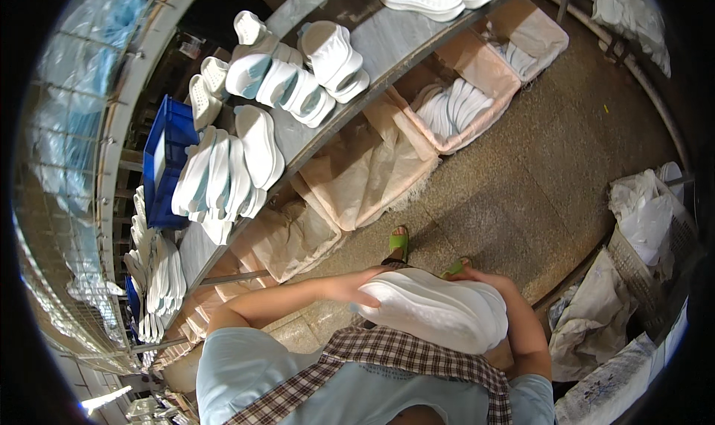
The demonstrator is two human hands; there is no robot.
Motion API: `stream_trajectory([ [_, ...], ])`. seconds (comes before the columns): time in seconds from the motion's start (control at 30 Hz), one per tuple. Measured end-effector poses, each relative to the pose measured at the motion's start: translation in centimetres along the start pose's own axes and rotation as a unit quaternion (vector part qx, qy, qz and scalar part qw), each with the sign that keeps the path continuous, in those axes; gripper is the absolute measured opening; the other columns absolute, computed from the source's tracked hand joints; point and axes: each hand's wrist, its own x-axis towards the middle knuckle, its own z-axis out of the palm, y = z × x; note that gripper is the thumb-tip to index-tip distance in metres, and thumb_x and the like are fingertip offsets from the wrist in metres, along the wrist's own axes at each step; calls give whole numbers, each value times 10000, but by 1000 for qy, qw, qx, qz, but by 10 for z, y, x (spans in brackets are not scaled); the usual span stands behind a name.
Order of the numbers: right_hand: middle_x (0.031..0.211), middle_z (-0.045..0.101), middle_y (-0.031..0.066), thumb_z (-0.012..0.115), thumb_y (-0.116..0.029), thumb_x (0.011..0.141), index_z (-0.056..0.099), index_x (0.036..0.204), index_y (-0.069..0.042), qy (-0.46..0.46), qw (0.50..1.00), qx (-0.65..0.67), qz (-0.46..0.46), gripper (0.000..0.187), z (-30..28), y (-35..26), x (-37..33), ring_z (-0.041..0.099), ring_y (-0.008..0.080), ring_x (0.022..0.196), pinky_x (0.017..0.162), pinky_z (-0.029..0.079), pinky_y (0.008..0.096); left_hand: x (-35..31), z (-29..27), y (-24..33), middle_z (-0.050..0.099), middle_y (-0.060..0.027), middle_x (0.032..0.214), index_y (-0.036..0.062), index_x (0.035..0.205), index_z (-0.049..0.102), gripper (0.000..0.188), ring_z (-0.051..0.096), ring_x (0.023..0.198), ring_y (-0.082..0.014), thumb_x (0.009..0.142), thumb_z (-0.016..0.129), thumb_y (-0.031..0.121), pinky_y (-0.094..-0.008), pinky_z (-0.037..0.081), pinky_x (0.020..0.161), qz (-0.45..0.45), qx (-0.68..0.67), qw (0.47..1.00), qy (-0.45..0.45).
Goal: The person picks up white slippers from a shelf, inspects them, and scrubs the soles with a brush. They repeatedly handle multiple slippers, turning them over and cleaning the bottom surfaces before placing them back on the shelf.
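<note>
Keeping white soles (439, 313) aligned takes even pressure: my left fingers (369, 300) and right fingers (472, 275) grasp them from 2 sides.

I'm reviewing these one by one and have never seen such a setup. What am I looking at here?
There's no machine: these are a person's own bare hands. The picture comes from a fisheye camera on the person's head, looking down, so straight edges bend near the rim. The left hand grips one end of a bunch of white soles, thumb on top; the right hand is at the other end, its grip partly hidden. Ahead and to the left, a grey bench bears groups of similar white pieces, some with pale blue areas. Lined bins stand along its near edge.
</note>
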Motion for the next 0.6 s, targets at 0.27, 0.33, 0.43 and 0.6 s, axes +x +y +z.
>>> stream_trajectory([
  [0.27,1440,320,80,337,-572,925,247,1426,-142,112,941,217,-234,666,25,22,50,310,252,1319,1050,298,485,-20,-28,-66,445,-120,1323,30,1400,276,729,433,1209,-229,798,669,153,-350,335,1022,7,-240,952,191],
  [0.33,1442,286,61,390,-556,919,211,1428,-172,167,929,230,-237,662,31,-6,92,286,255,1316,1024,300,522,-22,-49,-102,494,-110,1274,28,1374,322,666,480,1161,-229,802,654,107,-354,384,986,-50,-322,911,253],
  [0.43,1412,283,66,409,-535,923,194,1406,-173,209,933,162,-245,641,15,-74,173,306,280,1292,1018,296,532,-17,-102,-158,555,-97,1193,28,1306,408,554,550,1070,-225,797,628,32,-374,466,903,-38,-391,852,347],
  [0.6,1419,297,131,410,-577,892,217,1417,-91,259,927,72,-262,741,-35,-199,312,282,280,1310,1032,259,499,14,-237,-228,594,-96,1075,12,1229,467,450,605,946,-230,799,600,34,-373,517,804,63,-319,812,485],
])
